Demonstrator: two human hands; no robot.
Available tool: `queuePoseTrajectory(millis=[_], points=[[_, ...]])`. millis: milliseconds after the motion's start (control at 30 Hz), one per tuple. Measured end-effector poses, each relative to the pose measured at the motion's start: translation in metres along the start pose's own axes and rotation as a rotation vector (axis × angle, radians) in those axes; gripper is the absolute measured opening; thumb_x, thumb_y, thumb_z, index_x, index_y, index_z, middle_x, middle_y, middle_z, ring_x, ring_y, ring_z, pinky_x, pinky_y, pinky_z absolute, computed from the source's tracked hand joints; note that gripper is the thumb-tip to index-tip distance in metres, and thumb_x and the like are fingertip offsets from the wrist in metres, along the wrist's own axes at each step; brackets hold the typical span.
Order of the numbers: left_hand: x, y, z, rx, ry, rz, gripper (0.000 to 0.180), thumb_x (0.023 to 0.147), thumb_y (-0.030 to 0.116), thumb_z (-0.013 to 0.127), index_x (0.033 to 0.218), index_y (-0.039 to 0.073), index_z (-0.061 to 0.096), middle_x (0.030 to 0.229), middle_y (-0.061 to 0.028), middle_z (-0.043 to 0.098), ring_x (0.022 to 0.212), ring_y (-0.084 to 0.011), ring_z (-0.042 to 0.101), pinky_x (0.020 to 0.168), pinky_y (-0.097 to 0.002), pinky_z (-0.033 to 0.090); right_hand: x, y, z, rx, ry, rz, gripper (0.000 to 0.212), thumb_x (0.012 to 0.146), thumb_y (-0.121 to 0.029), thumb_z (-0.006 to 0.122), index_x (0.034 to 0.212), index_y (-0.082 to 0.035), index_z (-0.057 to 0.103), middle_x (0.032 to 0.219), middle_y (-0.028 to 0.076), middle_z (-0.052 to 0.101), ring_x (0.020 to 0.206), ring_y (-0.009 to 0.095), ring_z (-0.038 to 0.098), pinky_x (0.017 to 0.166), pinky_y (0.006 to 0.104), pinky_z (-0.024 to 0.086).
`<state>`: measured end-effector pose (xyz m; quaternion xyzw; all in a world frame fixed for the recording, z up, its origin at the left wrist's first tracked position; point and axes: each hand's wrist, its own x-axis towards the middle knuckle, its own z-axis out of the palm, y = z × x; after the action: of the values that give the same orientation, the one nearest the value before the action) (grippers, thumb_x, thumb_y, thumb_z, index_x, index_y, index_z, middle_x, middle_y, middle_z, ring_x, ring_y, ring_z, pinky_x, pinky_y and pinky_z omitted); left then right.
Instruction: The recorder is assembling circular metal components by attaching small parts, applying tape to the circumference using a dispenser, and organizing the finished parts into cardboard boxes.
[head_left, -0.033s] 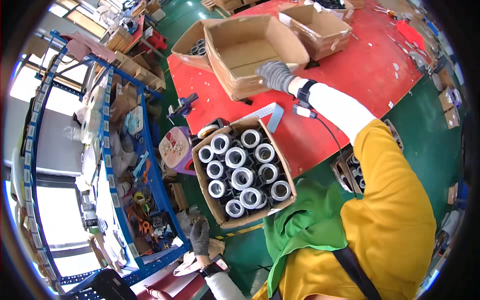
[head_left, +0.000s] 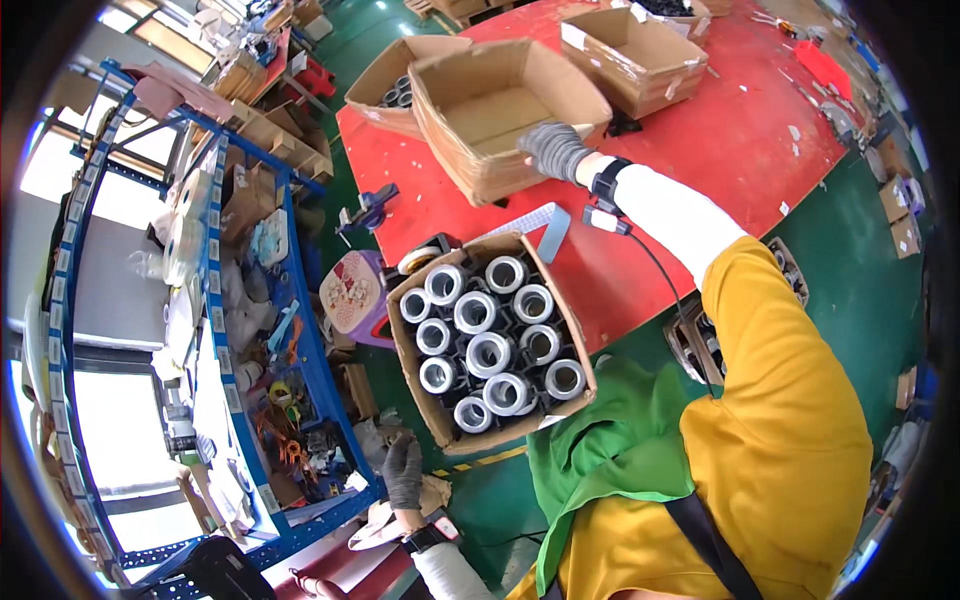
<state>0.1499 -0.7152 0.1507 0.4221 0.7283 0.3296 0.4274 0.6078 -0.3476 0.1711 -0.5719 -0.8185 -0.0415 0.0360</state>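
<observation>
My right hand (head_left: 556, 152), in a grey striped glove, is closed over the near right rim of a large cardboard box (head_left: 462, 165) on the red table. The bare inside of this box shows. My left hand (head_left: 403, 474), also gloved in grey, hangs low beside the blue shelf with its fingers loosely stretched; I see nothing in it. Between my hands, in front of me, stands an open cardboard box (head_left: 418, 403). It is filled with several upright silver ring-topped cylindrical parts (head_left: 488, 354) set among black pieces.
On the red table (head_left: 690, 190) are another cardboard box (head_left: 635, 60) and a box with ring parts (head_left: 372, 105). A blue vise (head_left: 372, 208) sits at its left edge. A purple stool (head_left: 357, 300) and a loaded blue shelf (head_left: 320, 385) stand left. A cable (head_left: 665, 275) trails from my right wrist.
The large box has shifted slightly nearer to me, with my right hand on its rim. My left hand has hardly moved.
</observation>
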Motion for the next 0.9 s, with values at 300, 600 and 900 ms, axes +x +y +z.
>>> queuePoseTrajectory(millis=[300,600,900], points=[[0.037,-0.042,-0.017,0.035,-0.177,0.016,0.027,0.086,0.011,0.057,0.11,0.0,0.057,0.101,-0.0066,0.061,0.092,-0.0127,0.055,0.083,-0.0248,0.043,-0.145,-0.016,0.055,0.217,0.38,-0.028,0.036,0.082,-0.024,0.058,0.114,-0.008,0.053,0.115,0.014,0.053,0.109,0.032,0.049,0.094,0.0423,0.039],[0.142,-0.002,-0.014,0.033,-0.413,0.105,0.023,0.087,0.011,0.056,0.108,0.001,0.058,0.096,-0.004,0.061,0.086,-0.0109,0.054,0.078,-0.0239,0.043,-0.379,-0.136,0.043,0.709,0.04,0.693,0.024,0.075,-0.017,0.064,0.096,-0.007,0.058,0.091,0.014,0.059,0.089,0.032,0.057,0.08,0.0394,0.045],[0.206,0.055,0.013,-0.121,-0.415,0.363,0.025,0.087,0.012,0.056,0.107,-0.002,0.057,0.101,-0.0057,0.06,0.092,-0.0154,0.054,0.083,-0.0279,0.043,-0.398,-0.265,0.059,0.618,-0.002,0.552,0.025,0.078,-0.025,0.058,0.095,-0.006,0.061,0.09,0.016,0.06,0.086,0.034,0.057,0.077,0.0404,0.046]])
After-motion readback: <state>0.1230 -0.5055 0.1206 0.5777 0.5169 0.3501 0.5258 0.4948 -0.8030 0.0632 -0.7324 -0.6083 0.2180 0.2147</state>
